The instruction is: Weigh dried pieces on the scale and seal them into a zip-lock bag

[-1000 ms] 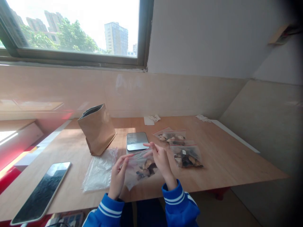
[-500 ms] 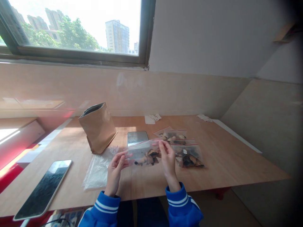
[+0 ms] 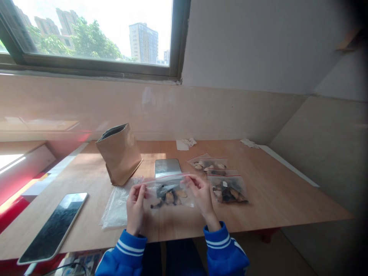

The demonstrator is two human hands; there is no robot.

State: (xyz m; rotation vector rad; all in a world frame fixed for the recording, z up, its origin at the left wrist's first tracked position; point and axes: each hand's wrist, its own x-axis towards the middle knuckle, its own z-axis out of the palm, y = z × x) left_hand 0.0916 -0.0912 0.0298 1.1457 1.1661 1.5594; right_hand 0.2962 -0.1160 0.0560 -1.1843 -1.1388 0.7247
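Both hands hold one clear zip bag with a red strip along its top, upright above the wooden table. Dark and tan dried pieces lie in its lower part. My left hand pinches the bag's left top corner. My right hand pinches the right top corner. Blue sleeves with white stripes cover both wrists.
Two more filled zip bags lie right of my hands. A stack of empty clear bags lies to the left, a brown paper pouch stands open behind it, and a small scale sits behind the held bag. A tablet lies at far left.
The bag has turned from a tilt to level and upright, its contents dropping to the bottom. My hands have moved apart to its two top corners.
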